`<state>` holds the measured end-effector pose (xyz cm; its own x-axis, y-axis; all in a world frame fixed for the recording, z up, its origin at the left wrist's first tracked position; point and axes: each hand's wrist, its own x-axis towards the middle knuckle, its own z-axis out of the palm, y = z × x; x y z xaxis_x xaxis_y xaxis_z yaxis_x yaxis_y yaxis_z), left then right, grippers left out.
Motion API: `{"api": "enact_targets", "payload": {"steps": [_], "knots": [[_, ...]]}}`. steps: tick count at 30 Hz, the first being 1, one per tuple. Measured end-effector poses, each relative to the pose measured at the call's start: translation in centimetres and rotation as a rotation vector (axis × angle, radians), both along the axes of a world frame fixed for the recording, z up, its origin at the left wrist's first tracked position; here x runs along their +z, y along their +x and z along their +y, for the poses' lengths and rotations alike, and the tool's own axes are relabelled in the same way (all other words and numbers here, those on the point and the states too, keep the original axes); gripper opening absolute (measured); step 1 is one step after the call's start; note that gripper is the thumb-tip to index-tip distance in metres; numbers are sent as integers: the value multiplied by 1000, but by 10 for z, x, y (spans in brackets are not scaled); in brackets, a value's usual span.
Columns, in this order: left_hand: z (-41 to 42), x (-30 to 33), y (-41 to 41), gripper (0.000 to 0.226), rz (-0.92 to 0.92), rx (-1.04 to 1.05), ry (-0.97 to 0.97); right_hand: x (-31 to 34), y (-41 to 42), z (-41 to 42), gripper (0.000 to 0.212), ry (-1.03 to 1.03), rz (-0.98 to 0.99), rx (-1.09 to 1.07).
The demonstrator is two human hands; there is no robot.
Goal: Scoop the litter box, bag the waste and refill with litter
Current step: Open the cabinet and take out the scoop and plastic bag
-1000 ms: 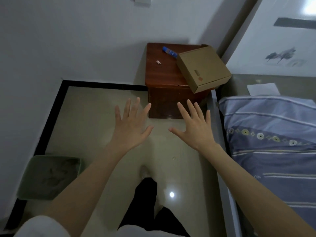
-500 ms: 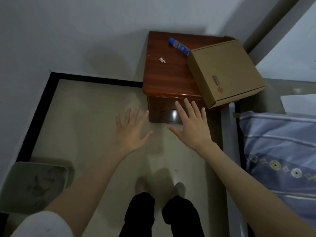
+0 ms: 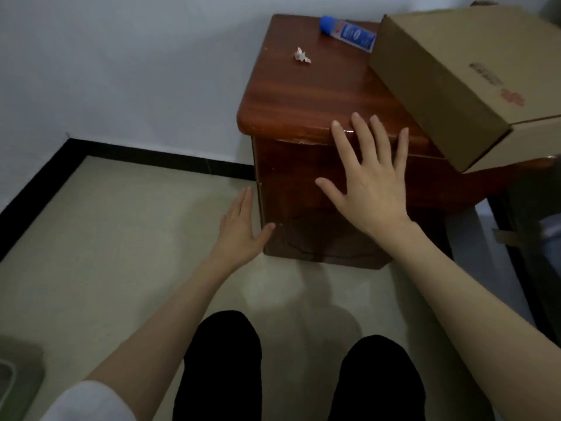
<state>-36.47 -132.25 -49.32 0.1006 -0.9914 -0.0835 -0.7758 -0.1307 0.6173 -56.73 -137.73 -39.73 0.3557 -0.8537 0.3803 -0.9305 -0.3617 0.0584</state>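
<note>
Honestly, nothing on the actual job looks started. Going left to right: the litter box (image 3: 16, 381) is barely in shot, just a grey-green corner at the bottom left on the floor (image 3: 121, 238), well apart from both hands. No scoop, bag or sack of fresh litter shows anywhere, so scooping, bagging and refilling all look left to do, and my guess is the person is hunting for supplies first.

The left hand (image 3: 238, 230) hangs low over the floor, fingers straight and together, thumb tip right at the near left corner of the wooden cabinet (image 3: 303, 95). I can't tell whether it actually touches. That grip is apart and holds nothing. The right hand (image 3: 368, 183) is spread flat in front of the cabinet's front face, fingertips up at the top edge, also holding nothing.

On top of the cabinet sit a scrap of crumpled paper (image 3: 302, 55), a blue tube (image 3: 349, 33) and a cardboard box (image 3: 461, 83) that overhangs the right front edge, so a bump from below could tip it.

Room-wise, the floor to the left is open up to the black skirting (image 3: 39, 183) and the wall. The right side is tight, with a dark frame just beside the cabinet. The person's knees (image 3: 223, 360) are close to the cabinet front.
</note>
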Motion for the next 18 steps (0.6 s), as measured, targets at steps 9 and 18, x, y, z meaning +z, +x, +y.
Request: {"api": "enact_targets", "payload": {"steps": [9,18], "knots": [[-23,-20,-31,77,658,-19,-211,-26,-3,-12,90,-216,38,-9],[-43,-30,-32,70,819,149,-197,-28,-1,-12,92,-221,59,-31]]}}
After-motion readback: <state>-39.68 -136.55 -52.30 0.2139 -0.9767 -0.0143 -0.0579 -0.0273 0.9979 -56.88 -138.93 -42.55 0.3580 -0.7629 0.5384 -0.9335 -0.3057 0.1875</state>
